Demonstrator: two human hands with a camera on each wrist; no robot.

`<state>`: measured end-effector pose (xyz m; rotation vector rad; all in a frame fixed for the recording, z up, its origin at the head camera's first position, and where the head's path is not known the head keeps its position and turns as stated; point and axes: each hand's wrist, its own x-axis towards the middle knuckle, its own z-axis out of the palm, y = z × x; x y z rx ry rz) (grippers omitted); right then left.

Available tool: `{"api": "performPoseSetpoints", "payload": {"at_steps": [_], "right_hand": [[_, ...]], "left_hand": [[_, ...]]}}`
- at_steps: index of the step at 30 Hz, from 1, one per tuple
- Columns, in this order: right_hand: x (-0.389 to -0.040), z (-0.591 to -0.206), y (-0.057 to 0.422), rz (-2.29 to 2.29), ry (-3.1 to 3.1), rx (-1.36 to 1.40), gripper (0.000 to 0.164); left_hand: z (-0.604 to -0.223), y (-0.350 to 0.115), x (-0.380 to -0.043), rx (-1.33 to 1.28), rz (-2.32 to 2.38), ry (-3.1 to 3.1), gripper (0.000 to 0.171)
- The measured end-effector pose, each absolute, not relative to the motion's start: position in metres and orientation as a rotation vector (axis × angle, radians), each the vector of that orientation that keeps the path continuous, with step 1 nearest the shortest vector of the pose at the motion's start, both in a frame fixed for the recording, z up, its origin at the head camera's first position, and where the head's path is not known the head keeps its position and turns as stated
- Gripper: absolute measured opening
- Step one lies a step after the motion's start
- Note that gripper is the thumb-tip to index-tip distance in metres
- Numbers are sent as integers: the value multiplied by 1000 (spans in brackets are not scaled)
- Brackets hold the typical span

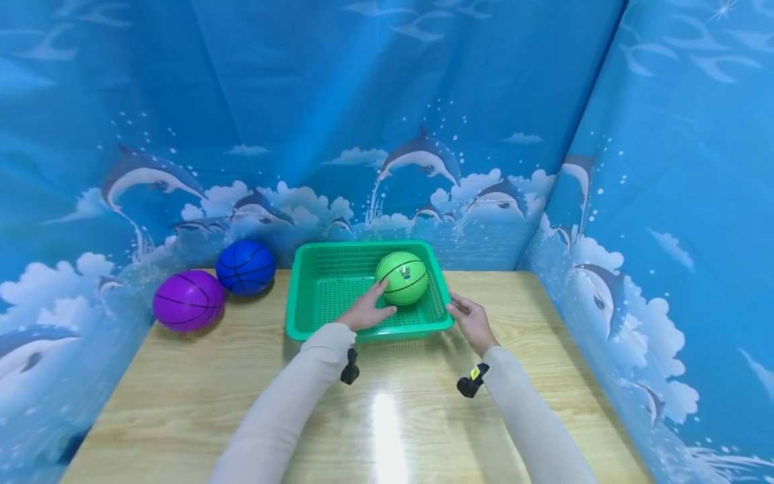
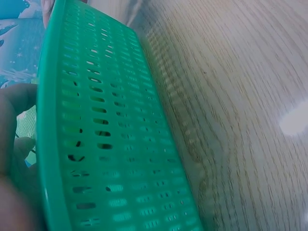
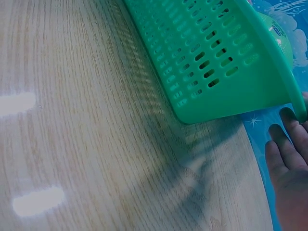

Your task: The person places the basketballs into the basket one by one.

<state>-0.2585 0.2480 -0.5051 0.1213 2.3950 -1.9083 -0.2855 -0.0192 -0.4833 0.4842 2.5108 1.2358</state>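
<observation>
**Green ball in basket, 2 hands on it or near the rim**

Green ball [image 1: 406, 277] sits inside the green basket [image 1: 357, 246], right half; basket stands upright on the desk [image 1: 181, 390]. Left hand [image 1: 365, 309] reaches over the front rim into the basket: fingers relaxed and spread, thumb apart, no grip on anything. Index fingertip is at the ball's left edge; can't tell if it touches. Left wrist view has the perforated basket wall in front, fingers behind the rim.

Right hand [image 1: 474, 326] is at the basket's right front corner: fingers extended, tips at the rim, not wrapped round it.

Other stuff: 2 more balls left of the basket, on the desk by the wall covering [image 1: 302, 101] (blue, dolphin print). Blue ball [image 1: 246, 267] is nearer the basket, purple ball [image 1: 189, 300] just beside it, farther left. Light sleeves [image 1: 284, 403] on both arms, 1 black device [image 1: 349, 368] at each wrist.
</observation>
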Motion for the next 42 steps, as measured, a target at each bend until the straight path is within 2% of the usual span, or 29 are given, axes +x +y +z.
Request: {"api": "performPoseSetpoints", "payload": {"at_steps": [9,19,42], "right_hand": [[-258,-505,245,-1925,2405,85,45],[-258,-506,244,-1925,2401,82,44],[-258,-508,246,-1933,2401,123,46]], "left_hand": [[-492,-20,-293,414,1315,2504,81],[-484,-17,-294,343,1352,2472,83],[-483,-17,-290,387,1338,2476,85]]}}
